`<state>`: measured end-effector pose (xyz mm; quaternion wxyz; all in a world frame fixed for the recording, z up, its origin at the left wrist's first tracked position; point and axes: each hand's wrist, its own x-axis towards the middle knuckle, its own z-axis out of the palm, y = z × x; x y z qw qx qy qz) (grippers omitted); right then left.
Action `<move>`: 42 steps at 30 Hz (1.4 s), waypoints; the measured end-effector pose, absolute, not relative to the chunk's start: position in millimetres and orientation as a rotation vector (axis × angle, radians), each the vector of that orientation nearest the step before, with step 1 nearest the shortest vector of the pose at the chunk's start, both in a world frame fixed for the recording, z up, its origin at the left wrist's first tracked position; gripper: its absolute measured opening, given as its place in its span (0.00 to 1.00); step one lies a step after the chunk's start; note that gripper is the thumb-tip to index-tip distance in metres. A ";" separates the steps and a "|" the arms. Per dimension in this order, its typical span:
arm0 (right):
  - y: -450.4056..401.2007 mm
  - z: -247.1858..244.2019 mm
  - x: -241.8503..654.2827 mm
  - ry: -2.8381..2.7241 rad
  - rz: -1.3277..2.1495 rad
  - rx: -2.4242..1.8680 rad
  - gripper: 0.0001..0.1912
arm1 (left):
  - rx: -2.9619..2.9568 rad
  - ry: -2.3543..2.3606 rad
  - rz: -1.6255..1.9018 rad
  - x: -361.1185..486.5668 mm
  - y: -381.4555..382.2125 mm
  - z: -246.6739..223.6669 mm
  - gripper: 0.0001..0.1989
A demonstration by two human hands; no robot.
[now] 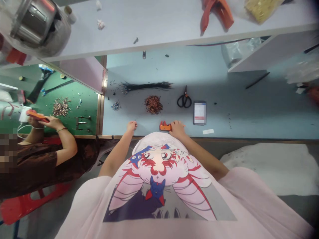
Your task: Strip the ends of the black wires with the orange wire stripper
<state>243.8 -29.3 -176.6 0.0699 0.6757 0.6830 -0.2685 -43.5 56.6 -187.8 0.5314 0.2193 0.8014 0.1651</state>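
Since the wires (146, 87) and copper bits (154, 105) lie within reach on the bench (249, 116), the right hand (177, 129) rests, fingers together, against an orange tool (165, 126) at the edge, while the left hand (131, 126) bunches its fingers, any grip unclear.

matt laminate bench (236, 127), glossy plastic tool (163, 126)

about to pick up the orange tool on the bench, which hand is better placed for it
Probably the right hand: it is already right up against the orange hand tool, while the left hand sits apart from it, on the far side of a bare gap.
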 end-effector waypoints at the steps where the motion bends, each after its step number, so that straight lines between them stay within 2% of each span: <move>1: -27.2 -175.9 243.3 2.049 -0.823 2.020 0.18 | 0.544 1.926 0.379 -38.5 62.9 -188.9 0.18; 7: -16.9 -169.8 233.6 2.020 -0.945 1.970 0.15 | 0.760 1.916 0.366 -0.8 99.1 -187.8 0.17; 11: -7.7 -164.3 226.5 2.049 -1.064 1.963 0.15 | 1.001 1.823 0.426 33.3 118.1 -175.9 0.09; 14: 2.1 -157.4 223.1 2.096 -1.176 1.981 0.15 | 1.181 1.690 0.489 52.2 115.4 -152.5 0.05; 18: 17.5 -140.5 219.9 2.159 -1.326 2.105 0.15 | 1.378 1.558 0.558 55.3 91.7 -107.5 0.05; 23: 32.5 -102.1 220.8 2.391 -1.736 2.432 0.16 | 1.981 1.459 0.650 43.1 67.5 -63.5 0.08; 26: 35.9 -78.7 221.4 2.652 -1.663 2.399 0.18 | 2.142 1.433 0.635 39.6 61.3 -51.8 0.08; 30: 33.2 -63.9 218.7 2.895 -1.474 2.298 0.11 | 2.224 1.409 0.631 38.9 54.7 -45.9 0.09; 42: 15.2 -63.7 207.9 2.912 -1.191 2.272 0.09 | 2.300 1.382 0.610 33.3 34.4 -28.5 0.07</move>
